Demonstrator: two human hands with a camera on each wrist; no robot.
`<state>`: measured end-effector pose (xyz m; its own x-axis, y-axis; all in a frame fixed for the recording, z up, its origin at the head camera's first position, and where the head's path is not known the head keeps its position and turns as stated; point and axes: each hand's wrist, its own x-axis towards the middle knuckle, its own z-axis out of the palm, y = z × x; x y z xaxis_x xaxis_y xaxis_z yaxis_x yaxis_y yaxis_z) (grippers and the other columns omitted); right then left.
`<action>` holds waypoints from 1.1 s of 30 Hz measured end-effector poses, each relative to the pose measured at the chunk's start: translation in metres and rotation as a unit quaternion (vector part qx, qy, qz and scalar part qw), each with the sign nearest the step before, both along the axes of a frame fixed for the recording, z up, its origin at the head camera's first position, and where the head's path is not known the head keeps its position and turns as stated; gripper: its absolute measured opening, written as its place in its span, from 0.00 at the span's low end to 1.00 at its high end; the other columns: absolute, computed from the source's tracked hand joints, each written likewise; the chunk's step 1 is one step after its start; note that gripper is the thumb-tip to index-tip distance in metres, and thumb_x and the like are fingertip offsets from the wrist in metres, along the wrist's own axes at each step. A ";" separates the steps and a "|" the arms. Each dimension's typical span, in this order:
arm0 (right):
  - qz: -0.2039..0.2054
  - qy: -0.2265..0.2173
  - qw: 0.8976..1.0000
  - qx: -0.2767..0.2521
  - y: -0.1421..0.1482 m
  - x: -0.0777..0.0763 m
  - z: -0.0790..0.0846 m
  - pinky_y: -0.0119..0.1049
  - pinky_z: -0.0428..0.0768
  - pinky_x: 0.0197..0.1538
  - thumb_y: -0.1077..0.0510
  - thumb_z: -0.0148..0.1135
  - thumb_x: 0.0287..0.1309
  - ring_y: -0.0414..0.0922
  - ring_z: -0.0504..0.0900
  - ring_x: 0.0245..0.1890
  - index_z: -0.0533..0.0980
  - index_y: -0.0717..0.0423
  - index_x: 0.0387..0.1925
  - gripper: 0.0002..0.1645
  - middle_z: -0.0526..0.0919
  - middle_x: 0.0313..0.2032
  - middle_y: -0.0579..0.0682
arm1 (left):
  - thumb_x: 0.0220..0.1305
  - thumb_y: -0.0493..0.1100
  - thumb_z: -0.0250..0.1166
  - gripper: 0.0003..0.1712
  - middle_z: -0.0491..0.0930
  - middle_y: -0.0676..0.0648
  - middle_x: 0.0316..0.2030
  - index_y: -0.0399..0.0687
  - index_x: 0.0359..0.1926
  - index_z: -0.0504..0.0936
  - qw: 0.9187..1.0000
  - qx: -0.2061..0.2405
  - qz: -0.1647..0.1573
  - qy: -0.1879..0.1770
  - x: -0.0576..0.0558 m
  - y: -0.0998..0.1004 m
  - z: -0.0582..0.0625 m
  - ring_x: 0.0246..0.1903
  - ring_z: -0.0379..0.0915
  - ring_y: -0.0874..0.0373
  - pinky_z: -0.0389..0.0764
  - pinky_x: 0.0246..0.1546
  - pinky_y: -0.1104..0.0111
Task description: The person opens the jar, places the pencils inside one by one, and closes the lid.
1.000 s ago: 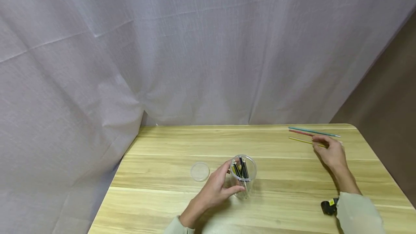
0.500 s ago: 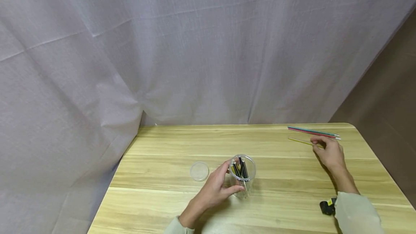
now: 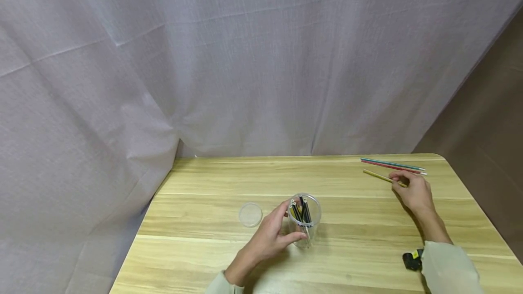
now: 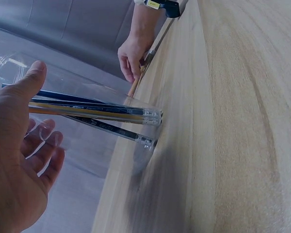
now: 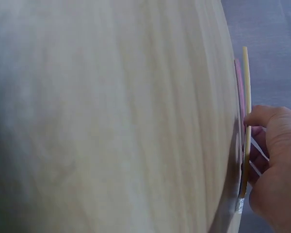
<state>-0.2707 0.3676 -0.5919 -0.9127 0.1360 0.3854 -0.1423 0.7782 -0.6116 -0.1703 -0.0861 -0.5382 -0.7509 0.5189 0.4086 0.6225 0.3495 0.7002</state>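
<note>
In the head view my left hand point(image 3: 267, 236) grips a clear plastic jar point(image 3: 313, 226) from its left side, thumb in front. Several dark pencils point(image 4: 106, 107) and a yellow one lean inside it, ends with ferrules down at the jar's base in the left wrist view. On the right, my right hand point(image 3: 416, 193) pinches a yellow pencil point(image 3: 377, 175) between thumb and fingers. In the right wrist view that pencil point(image 5: 248, 87) stands a little off the tabletop. Just behind it, a red pencil point(image 3: 384, 165) and a teal pencil point(image 3: 402, 165) lie side by side.
A clear round lid point(image 3: 250, 215) lies on the wooden table point(image 3: 196, 239), left of the jar. Behind the table's far edge hangs a grey curtain point(image 3: 253, 80). A small black device point(image 3: 411, 261) sits at the right sleeve.
The red pencil has come up against the teal one. My right hand stays nearly in place, while the yellow pencil's far end has risen slightly. My left hand and the jar have hardly moved.
</note>
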 end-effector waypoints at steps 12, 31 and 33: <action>0.043 0.039 0.998 -0.038 -0.015 0.002 0.020 0.17 0.70 0.39 0.73 0.68 0.55 0.28 0.74 0.34 0.87 0.61 0.46 0.16 0.85 0.32 0.54 | 0.63 0.51 0.78 0.52 0.72 0.46 0.73 0.50 0.81 0.60 1.000 -0.005 0.000 0.003 -0.003 0.002 0.000 0.69 0.72 0.54 0.78 0.66 0.61; 0.112 0.092 0.987 -0.071 -0.053 0.020 0.051 0.11 0.74 0.46 0.79 0.65 0.52 0.21 0.79 0.35 0.87 0.60 0.45 0.21 0.87 0.34 0.45 | 0.63 0.50 0.78 0.51 0.74 0.46 0.71 0.49 0.80 0.61 1.000 -0.005 0.001 0.015 -0.007 0.003 -0.001 0.68 0.74 0.54 0.80 0.64 0.61; 0.120 0.093 0.986 -0.070 -0.058 0.022 0.055 0.12 0.75 0.46 0.80 0.65 0.52 0.22 0.79 0.35 0.87 0.60 0.44 0.22 0.87 0.33 0.45 | 0.63 0.50 0.78 0.51 0.74 0.47 0.72 0.50 0.81 0.61 1.000 -0.003 0.000 0.011 -0.007 0.004 -0.002 0.68 0.73 0.55 0.79 0.64 0.61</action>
